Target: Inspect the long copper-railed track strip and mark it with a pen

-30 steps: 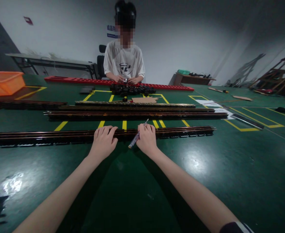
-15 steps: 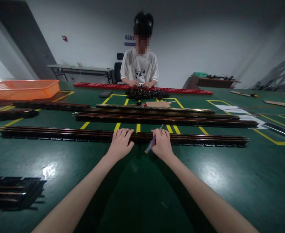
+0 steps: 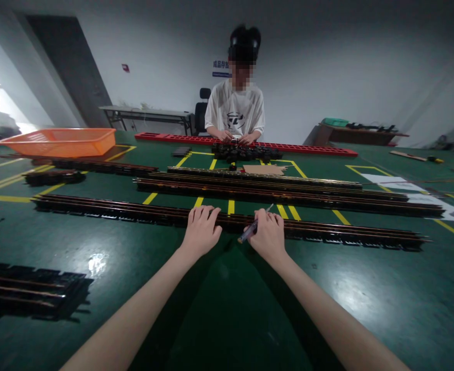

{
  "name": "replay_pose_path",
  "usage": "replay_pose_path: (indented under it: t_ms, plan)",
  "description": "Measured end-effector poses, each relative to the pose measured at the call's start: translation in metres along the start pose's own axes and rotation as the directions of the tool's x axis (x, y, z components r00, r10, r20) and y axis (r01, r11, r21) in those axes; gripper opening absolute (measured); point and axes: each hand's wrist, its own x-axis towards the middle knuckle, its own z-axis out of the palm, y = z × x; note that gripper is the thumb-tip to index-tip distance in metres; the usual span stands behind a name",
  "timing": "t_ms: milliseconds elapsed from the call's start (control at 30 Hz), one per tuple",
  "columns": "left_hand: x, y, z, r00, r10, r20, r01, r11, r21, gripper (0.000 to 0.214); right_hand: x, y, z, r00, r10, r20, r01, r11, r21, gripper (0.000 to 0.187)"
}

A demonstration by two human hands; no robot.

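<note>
Gripping screwdriver [image 3: 248,232], right hand [image 3: 269,234]; left hand [image 3: 201,233] splayed over near rail [image 3: 114,210], rail stack [image 3: 250,189] beyond.

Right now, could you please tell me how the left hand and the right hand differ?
The left hand shows no tool, while the right hand grips a screwdriver-like tool. The left hand lies flatter, its thumb spread; the right hand is curled more tightly. Both hands are at the same long dark strip.
</note>
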Motion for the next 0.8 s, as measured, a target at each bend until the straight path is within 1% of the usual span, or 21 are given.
replay_pose_path:
  t_ms: [100,233,367,600,800]
  plan:
    - [0.000,0.001,0.000,1.000,0.008,0.019,-0.008,1.000,-0.020,0.043,0.000,0.003,0.002,1.000,-0.010,-0.024,0.009,1.000,-0.008,0.017]
    - [-0.001,0.000,0.002,0.998,0.061,0.028,-0.060,0.997,-0.048,0.044,-0.001,0.005,0.005,0.991,-0.102,-0.091,0.101,0.995,-0.014,0.022]
    - [-0.001,-0.001,0.003,0.997,0.072,0.022,-0.071,0.996,-0.052,0.044,-0.002,0.005,0.006,0.988,-0.091,-0.128,0.093,0.996,0.007,0.024]
    - [0.000,-0.001,0.002,0.998,0.050,0.031,-0.049,0.998,-0.039,0.044,-0.003,0.023,0.014,0.989,-0.091,-0.116,0.103,0.990,0.100,0.030]
    - [-0.001,-0.002,0.003,0.998,0.062,-0.003,-0.062,0.998,-0.031,0.042,-0.006,0.018,0.007,0.984,-0.172,-0.051,0.177,0.975,0.134,0.024]
